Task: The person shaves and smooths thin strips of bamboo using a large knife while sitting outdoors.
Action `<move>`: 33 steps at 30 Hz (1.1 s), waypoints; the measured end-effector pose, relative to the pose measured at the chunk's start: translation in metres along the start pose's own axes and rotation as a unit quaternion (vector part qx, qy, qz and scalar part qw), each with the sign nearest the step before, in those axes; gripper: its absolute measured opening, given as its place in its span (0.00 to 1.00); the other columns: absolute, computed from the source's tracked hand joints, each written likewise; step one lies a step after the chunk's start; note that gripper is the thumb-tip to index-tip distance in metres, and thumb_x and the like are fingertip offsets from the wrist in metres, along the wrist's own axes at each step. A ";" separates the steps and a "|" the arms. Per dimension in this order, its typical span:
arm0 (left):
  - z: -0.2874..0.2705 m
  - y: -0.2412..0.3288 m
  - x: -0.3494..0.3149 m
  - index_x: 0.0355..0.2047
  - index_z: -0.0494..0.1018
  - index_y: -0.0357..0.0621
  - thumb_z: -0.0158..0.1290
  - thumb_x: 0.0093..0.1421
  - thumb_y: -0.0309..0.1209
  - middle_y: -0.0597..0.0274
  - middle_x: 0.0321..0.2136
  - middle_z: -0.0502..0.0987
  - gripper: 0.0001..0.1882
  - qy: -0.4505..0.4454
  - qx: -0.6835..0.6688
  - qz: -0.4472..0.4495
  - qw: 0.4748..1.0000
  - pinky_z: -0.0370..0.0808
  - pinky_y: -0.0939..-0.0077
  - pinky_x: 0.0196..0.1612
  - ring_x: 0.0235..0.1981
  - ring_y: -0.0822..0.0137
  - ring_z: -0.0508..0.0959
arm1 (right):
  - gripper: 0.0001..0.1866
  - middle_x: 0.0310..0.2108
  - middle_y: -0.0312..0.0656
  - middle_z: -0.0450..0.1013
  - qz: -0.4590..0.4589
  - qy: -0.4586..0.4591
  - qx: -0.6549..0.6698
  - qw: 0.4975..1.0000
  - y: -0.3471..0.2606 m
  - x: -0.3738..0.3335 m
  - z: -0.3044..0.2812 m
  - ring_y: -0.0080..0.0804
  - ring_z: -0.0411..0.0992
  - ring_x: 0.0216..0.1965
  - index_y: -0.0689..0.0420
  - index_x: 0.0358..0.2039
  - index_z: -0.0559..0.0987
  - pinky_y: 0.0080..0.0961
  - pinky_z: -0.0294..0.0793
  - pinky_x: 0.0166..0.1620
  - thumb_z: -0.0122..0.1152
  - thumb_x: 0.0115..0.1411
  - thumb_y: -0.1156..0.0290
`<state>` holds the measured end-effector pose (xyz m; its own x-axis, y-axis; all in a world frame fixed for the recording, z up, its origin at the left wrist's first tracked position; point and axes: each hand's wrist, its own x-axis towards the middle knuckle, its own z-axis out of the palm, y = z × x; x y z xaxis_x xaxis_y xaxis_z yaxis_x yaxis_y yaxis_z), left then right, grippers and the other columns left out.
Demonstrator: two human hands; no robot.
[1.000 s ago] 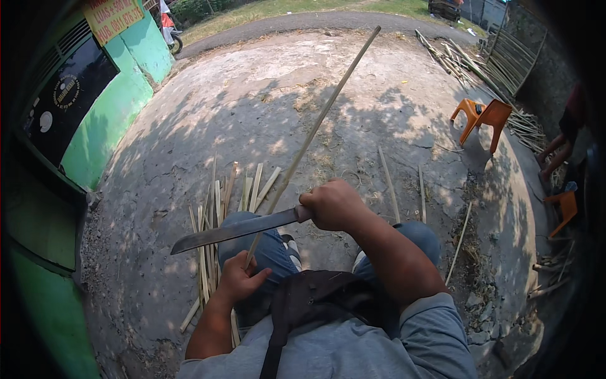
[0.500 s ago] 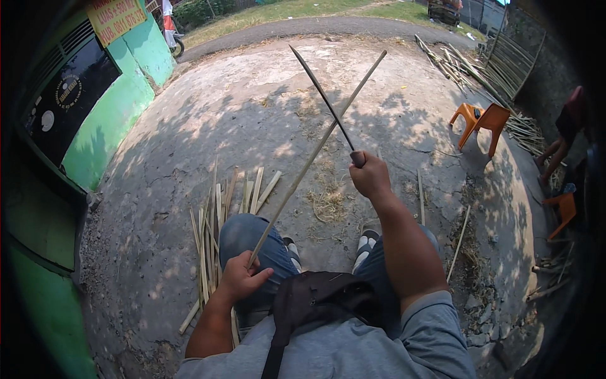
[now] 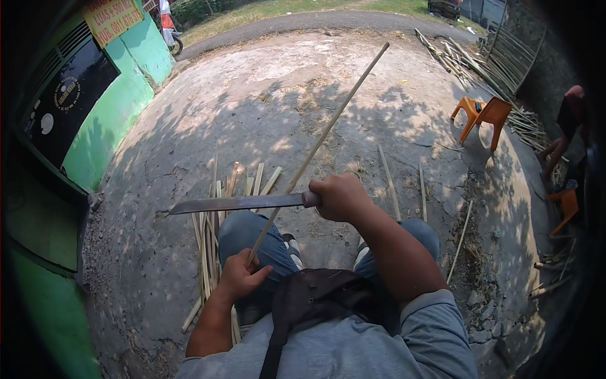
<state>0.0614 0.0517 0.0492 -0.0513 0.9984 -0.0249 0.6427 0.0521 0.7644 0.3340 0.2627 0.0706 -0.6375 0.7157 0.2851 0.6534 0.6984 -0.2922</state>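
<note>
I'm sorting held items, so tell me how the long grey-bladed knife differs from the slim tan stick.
The long grey metal-bladed knife has a broad, flat blade; the slim tan wooden-looking stick is much narrower. The knife lies nearly level across the view, while the stick slants up toward the right. The right hand grips the knife; the left hand holds the stick. Both are long and held one-handed.
</note>
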 end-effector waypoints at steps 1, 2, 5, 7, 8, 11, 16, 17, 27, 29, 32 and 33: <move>0.000 0.000 0.000 0.27 0.69 0.43 0.74 0.54 0.39 0.68 0.17 0.67 0.22 0.003 -0.006 0.005 1.000 0.65 0.71 0.26 0.21 0.72 0.65 | 0.05 0.26 0.46 0.79 0.038 0.019 0.015 0.999 0.011 -0.001 -0.007 0.54 0.80 0.31 0.49 0.32 0.82 0.50 0.78 0.37 0.65 0.55 0.65; 0.000 0.000 0.000 0.27 0.69 0.43 0.74 0.54 0.39 0.68 0.17 0.67 0.22 0.003 -0.009 0.007 1.000 0.65 0.71 0.26 0.21 0.72 0.65 | 0.05 0.26 0.49 0.79 0.075 0.056 0.037 0.995 0.026 0.000 -0.005 0.58 0.80 0.32 0.49 0.32 0.83 0.52 0.78 0.37 0.66 0.57 0.64; -0.001 0.003 0.001 0.28 0.70 0.43 0.74 0.54 0.39 0.67 0.17 0.67 0.22 0.004 -0.006 0.017 1.000 0.65 0.71 0.26 0.20 0.73 0.65 | 0.07 0.34 0.50 0.82 0.207 0.105 0.084 0.969 0.057 -0.002 -0.013 0.56 0.81 0.38 0.46 0.38 0.86 0.52 0.80 0.42 0.66 0.60 0.63; -0.001 0.004 0.002 0.27 0.70 0.41 0.74 0.54 0.41 0.63 0.16 0.69 0.23 -0.009 0.025 0.022 0.999 0.67 0.69 0.24 0.18 0.69 0.68 | 0.08 0.35 0.50 0.83 0.240 0.106 0.092 0.961 0.071 -0.006 -0.010 0.56 0.81 0.39 0.46 0.38 0.87 0.52 0.80 0.42 0.65 0.61 0.63; -0.001 0.005 0.004 0.27 0.70 0.41 0.74 0.54 0.41 0.63 0.16 0.69 0.23 -0.009 0.024 0.025 0.999 0.67 0.69 0.24 0.18 0.69 0.68 | 0.08 0.36 0.50 0.83 0.273 0.107 0.103 0.951 0.078 -0.008 -0.008 0.55 0.82 0.39 0.45 0.39 0.88 0.52 0.80 0.43 0.65 0.61 0.63; -0.003 0.004 0.003 0.27 0.71 0.40 0.74 0.54 0.42 0.63 0.16 0.69 0.24 -0.017 0.025 0.014 0.999 0.68 0.69 0.25 0.18 0.69 0.68 | 0.08 0.35 0.49 0.83 0.269 0.084 0.040 0.959 0.059 -0.007 -0.016 0.55 0.82 0.39 0.46 0.38 0.87 0.52 0.80 0.42 0.64 0.61 0.63; 0.000 0.002 0.003 0.27 0.71 0.40 0.74 0.54 0.41 0.63 0.16 0.68 0.23 -0.005 0.020 0.013 1.000 0.68 0.69 0.25 0.18 0.69 0.68 | 0.07 0.29 0.48 0.81 0.122 0.036 0.027 0.991 0.033 -0.006 -0.005 0.55 0.81 0.35 0.50 0.33 0.84 0.51 0.79 0.38 0.67 0.58 0.63; 0.000 0.002 0.003 0.27 0.71 0.40 0.74 0.54 0.41 0.63 0.16 0.68 0.23 -0.005 0.022 0.012 1.000 0.68 0.69 0.25 0.18 0.69 0.68 | 0.06 0.27 0.46 0.80 0.063 0.014 0.005 0.998 0.026 -0.005 0.000 0.55 0.81 0.34 0.50 0.31 0.83 0.51 0.79 0.37 0.66 0.56 0.62; -0.002 -0.004 -0.001 0.27 0.69 0.43 0.75 0.54 0.40 0.66 0.16 0.67 0.24 -0.006 -0.011 0.025 1.000 0.65 0.70 0.24 0.19 0.72 0.65 | 0.03 0.27 0.45 0.81 0.034 0.039 -0.014 0.999 0.026 -0.001 -0.007 0.52 0.82 0.33 0.48 0.30 0.83 0.49 0.80 0.38 0.66 0.56 0.66; -0.002 -0.004 -0.001 0.27 0.69 0.43 0.75 0.54 0.40 0.66 0.16 0.67 0.24 -0.002 -0.023 0.028 0.999 0.65 0.70 0.24 0.19 0.72 0.65 | 0.06 0.28 0.47 0.81 0.114 0.105 0.046 0.987 0.051 -0.002 -0.009 0.54 0.81 0.34 0.48 0.32 0.84 0.49 0.79 0.38 0.67 0.60 0.62; -0.005 -0.001 -0.001 0.27 0.69 0.43 0.75 0.54 0.41 0.67 0.16 0.67 0.24 -0.003 -0.019 0.022 1.000 0.65 0.71 0.25 0.19 0.72 0.65 | 0.08 0.30 0.49 0.81 0.212 0.110 0.114 0.964 0.063 -0.004 -0.019 0.56 0.80 0.34 0.48 0.34 0.85 0.50 0.79 0.39 0.67 0.63 0.58; -0.005 0.001 0.000 0.27 0.69 0.43 0.74 0.55 0.41 0.67 0.16 0.67 0.24 -0.007 -0.013 0.019 1.000 0.65 0.71 0.25 0.19 0.73 0.65 | 0.08 0.30 0.49 0.81 0.211 0.111 0.113 0.965 0.064 -0.006 -0.018 0.56 0.80 0.34 0.48 0.34 0.85 0.50 0.79 0.39 0.67 0.63 0.58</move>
<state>0.0584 0.0512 0.0531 -0.0159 0.9999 -0.0042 0.6236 0.0132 0.7816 0.3872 0.3035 0.0665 -0.2154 0.9361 0.2780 0.7136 0.3452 -0.6095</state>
